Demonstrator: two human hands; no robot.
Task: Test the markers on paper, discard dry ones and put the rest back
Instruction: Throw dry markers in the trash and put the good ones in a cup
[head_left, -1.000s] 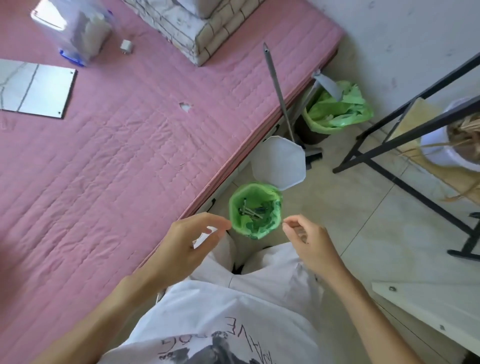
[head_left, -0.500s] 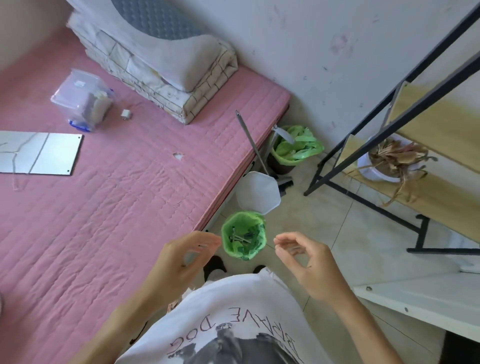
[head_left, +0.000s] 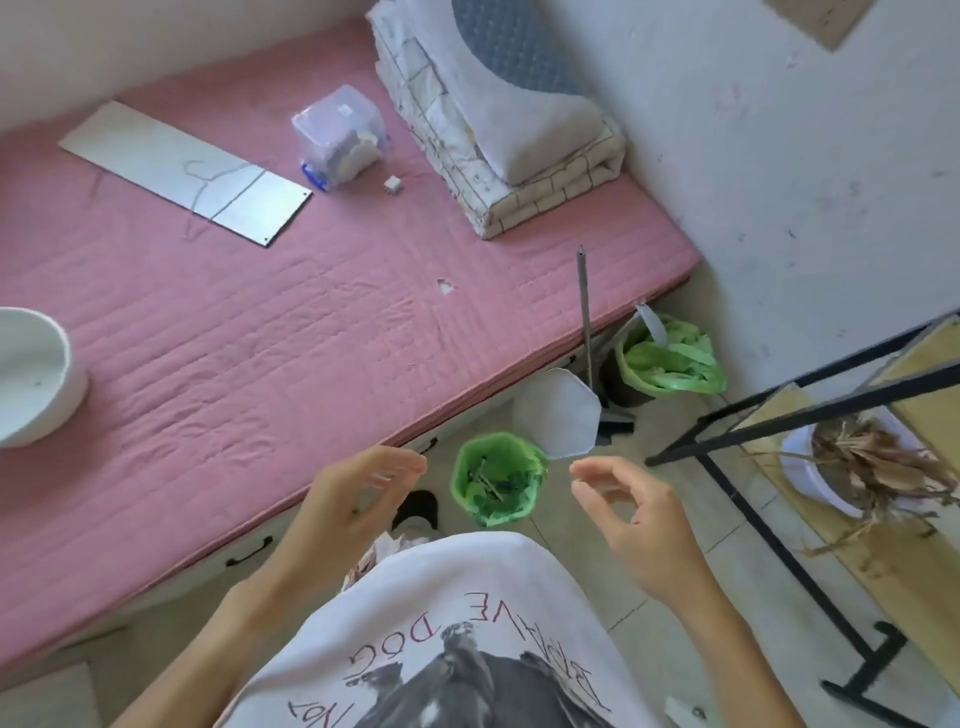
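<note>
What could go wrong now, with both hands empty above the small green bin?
Both the left hand and right hand are empty, and no usable markers are in view, so putting any back may get skipped. The small green bin stands open by the person's feet, so a step could tip it.

Small bin (head_left: 496, 480): lined with a green bag, standing upright on the floor just beside the long edge of the bed, its white hinged lid (head_left: 558, 413) raised open at the far rim. Discarded markers (head_left: 485, 480): several thin dark sticks lying crossed inside the bin; exact number indiscernible.
</note>
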